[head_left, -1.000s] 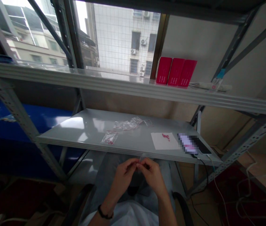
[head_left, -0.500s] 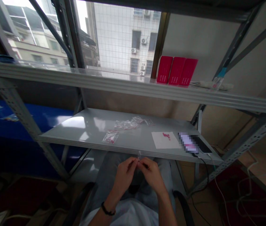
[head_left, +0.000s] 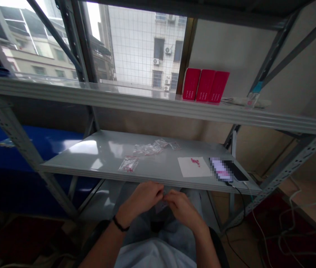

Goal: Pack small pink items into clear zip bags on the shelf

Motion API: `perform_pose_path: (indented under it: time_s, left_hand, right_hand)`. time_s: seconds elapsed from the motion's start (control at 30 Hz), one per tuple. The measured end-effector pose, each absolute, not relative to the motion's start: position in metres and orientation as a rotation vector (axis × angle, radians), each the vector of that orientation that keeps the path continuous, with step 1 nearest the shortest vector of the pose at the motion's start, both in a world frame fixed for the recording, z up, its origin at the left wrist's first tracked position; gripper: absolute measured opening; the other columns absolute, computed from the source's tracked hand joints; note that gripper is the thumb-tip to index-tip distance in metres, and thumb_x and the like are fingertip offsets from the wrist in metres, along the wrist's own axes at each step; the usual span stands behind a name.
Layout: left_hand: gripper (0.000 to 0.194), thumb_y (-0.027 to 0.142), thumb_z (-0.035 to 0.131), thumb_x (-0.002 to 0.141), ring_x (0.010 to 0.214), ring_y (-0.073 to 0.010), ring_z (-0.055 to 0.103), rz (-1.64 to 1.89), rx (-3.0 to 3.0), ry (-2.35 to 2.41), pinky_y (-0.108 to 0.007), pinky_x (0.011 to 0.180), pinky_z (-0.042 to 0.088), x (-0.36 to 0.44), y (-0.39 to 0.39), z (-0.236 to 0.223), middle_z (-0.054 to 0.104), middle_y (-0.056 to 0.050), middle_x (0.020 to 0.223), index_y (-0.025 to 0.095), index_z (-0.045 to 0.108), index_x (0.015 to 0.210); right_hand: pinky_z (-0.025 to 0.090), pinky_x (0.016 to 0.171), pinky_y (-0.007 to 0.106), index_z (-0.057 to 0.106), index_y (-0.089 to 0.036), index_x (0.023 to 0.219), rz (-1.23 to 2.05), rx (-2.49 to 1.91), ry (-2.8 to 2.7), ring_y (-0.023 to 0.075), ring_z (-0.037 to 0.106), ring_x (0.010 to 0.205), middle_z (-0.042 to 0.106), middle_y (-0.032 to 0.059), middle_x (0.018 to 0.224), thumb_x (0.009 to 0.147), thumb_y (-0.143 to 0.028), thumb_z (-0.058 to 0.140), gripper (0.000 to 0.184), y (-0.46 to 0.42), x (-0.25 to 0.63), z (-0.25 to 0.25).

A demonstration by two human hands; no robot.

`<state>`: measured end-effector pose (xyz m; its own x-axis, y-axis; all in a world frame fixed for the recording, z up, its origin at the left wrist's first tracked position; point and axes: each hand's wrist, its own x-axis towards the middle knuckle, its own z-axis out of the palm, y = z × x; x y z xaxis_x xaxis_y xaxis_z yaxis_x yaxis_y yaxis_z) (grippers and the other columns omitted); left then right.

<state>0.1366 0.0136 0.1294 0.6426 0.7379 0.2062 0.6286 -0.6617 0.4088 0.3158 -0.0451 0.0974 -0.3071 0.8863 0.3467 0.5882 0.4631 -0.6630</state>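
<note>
My left hand (head_left: 142, 198) and my right hand (head_left: 182, 208) are close together over my lap, just below the front edge of a grey metal shelf (head_left: 76, 158). Between them is a small clear plastic bag (head_left: 161, 204), partly hidden by my fingers. Both hands seem to pinch it. On the shelf lie a bag with red bits (head_left: 128, 164), a cluster of clear bags (head_left: 152, 147), and white paper (head_left: 188, 167) with red bits on it. A black bracelet (head_left: 120, 224) circles my left wrist.
A phone (head_left: 227, 170) with a blurred screen lies at the shelf's right, its cables falling to the floor. Several red boxes (head_left: 205, 85) stand on the upper shelf (head_left: 147, 106) before a window (head_left: 138, 48). Metal uprights flank the shelf.
My hands have dropped lower and my left forearm has swung outward to the left. The clear bag now sits lower, below the shelf edge, with more of it covered by my fingers.
</note>
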Motion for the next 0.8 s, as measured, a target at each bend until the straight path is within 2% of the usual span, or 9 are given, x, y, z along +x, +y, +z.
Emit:
perform_pose_path:
  time_s: [0.1, 0.2, 0.3, 0.4, 0.47, 0.57, 0.63, 0.7, 0.8]
  left_hand:
    - [0.020, 0.016, 0.058, 0.083, 0.070, -0.0211, 0.063, 0.519, 2.569, 0.928, -0.028, 0.067, 0.041, 0.143, 0.017, 0.143, 0.068, -0.003, 0.069, 0.023, 0.063, 0.065]
    - [0.020, 0.020, 0.056, 0.087, 0.074, -0.0219, 0.063, 0.751, 2.426, 0.935, -0.029, 0.070, 0.042, 0.154, 0.005, 0.141, 0.070, -0.005, 0.077, 0.023, 0.066, 0.069]
    - [0.028, 0.036, 0.055, 0.092, 0.066, -0.0208, 0.062, 0.979, 2.009, 1.026, -0.029, 0.065, 0.042, 0.160, -0.021, 0.116, 0.069, -0.004, 0.070, 0.024, 0.068, 0.070]
    - [0.044, 0.054, 0.058, 0.090, 0.055, -0.0185, 0.059, 0.918, 1.502, 0.898, -0.028, 0.057, 0.044, 0.167, -0.041, 0.079, 0.062, -0.002, 0.054, 0.022, 0.067, 0.061]
    - [0.038, 0.057, 0.068, 0.082, 0.075, -0.0221, 0.068, 1.041, 1.137, 0.715, -0.031, 0.070, 0.052, 0.175, -0.043, 0.063, 0.073, -0.006, 0.074, 0.020, 0.073, 0.074]
    - [0.038, 0.048, 0.082, 0.069, 0.094, -0.0244, 0.071, 1.282, 0.573, 0.564, -0.035, 0.084, 0.056, 0.187, -0.027, 0.063, 0.076, -0.009, 0.102, 0.022, 0.073, 0.096]
    - [0.037, 0.036, 0.082, 0.069, 0.084, -0.0199, 0.072, 1.368, 0.323, 0.583, -0.032, 0.077, 0.058, 0.191, -0.014, 0.073, 0.075, -0.006, 0.097, 0.024, 0.070, 0.103]
    - [0.039, 0.027, 0.080, 0.072, 0.073, -0.0161, 0.071, 1.439, 0.240, 0.636, -0.028, 0.069, 0.058, 0.191, -0.006, 0.083, 0.074, -0.001, 0.088, 0.026, 0.067, 0.108]
    - [0.044, 0.030, 0.080, 0.072, 0.075, -0.0167, 0.071, 1.508, 0.402, 0.721, -0.026, 0.065, 0.057, 0.187, -0.006, 0.088, 0.073, 0.000, 0.089, 0.028, 0.065, 0.113]
  right_hand:
    - [0.041, 0.067, 0.025, 0.072, -0.023, 0.072, 0.512, -1.316, -2.048, 0.0174, 0.064, 0.074, 0.069, 0.0027, 0.076, 0.081, -0.005, 0.049, 0.031, -0.046, 0.315, 0.103]
    - [0.039, 0.064, 0.026, 0.072, -0.021, 0.070, 0.414, -1.447, -1.899, 0.0186, 0.063, 0.070, 0.068, 0.0045, 0.074, 0.081, -0.007, 0.053, 0.027, -0.044, 0.313, 0.100]
    - [0.041, 0.066, 0.027, 0.075, -0.022, 0.081, 0.392, -1.462, -1.695, 0.0191, 0.061, 0.072, 0.069, 0.0042, 0.077, 0.082, -0.009, 0.055, 0.024, -0.043, 0.315, 0.095]
    - [0.043, 0.066, 0.027, 0.077, -0.024, 0.098, 0.503, -1.384, -1.500, 0.0191, 0.059, 0.072, 0.067, 0.0031, 0.080, 0.084, -0.020, 0.060, 0.022, -0.043, 0.315, 0.092]
    - [0.047, 0.069, 0.028, 0.077, -0.025, 0.103, 0.605, -1.290, -1.421, 0.0203, 0.060, 0.076, 0.067, 0.0039, 0.085, 0.084, -0.025, 0.062, 0.024, -0.044, 0.308, 0.089]
    - [0.050, 0.082, 0.033, 0.077, -0.026, 0.100, 0.722, -1.132, -1.335, 0.0233, 0.063, 0.091, 0.068, 0.0065, 0.098, 0.085, -0.030, 0.063, 0.021, -0.043, 0.285, 0.082]
    - [0.051, 0.090, 0.036, 0.076, -0.025, 0.093, 0.788, -1.045, -1.195, 0.0249, 0.063, 0.098, 0.069, 0.0077, 0.103, 0.087, -0.040, 0.063, 0.020, -0.042, 0.267, 0.073]
    - [0.053, 0.089, 0.038, 0.072, -0.025, 0.090, 0.883, -0.965, -0.921, 0.0255, 0.064, 0.099, 0.070, 0.0077, 0.101, 0.088, -0.055, 0.061, 0.032, -0.040, 0.251, 0.062]
    - [0.056, 0.086, 0.041, 0.068, -0.026, 0.094, 1.066, -0.820, -0.525, 0.0262, 0.068, 0.096, 0.073, 0.0067, 0.099, 0.082, -0.066, 0.062, 0.042, -0.033, 0.235, 0.047]
